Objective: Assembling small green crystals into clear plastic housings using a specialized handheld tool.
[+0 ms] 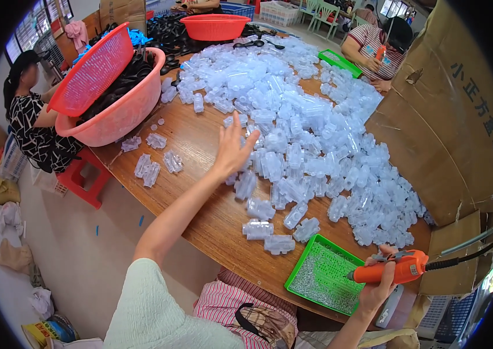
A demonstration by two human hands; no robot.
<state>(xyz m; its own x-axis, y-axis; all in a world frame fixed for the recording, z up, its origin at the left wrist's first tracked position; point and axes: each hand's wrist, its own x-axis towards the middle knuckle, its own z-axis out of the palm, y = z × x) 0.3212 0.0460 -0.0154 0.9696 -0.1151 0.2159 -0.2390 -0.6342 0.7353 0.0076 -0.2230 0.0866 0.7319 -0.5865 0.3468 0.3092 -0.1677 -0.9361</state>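
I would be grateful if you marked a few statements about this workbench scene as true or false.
1. The right hand holds an orange corded tool. True.
2. The left hand is clenched in a fist. False: its fingers are spread open, over the near side of the heap of clear plastic pieces.
3. A green tray holding small metal parts sits at the near edge of the wooden table. True.
4. The large pink tub at the left is full of clear pieces. False: black pieces show in it.
5. Some clear pieces lie apart from the heap, toward the table's left edge. True.
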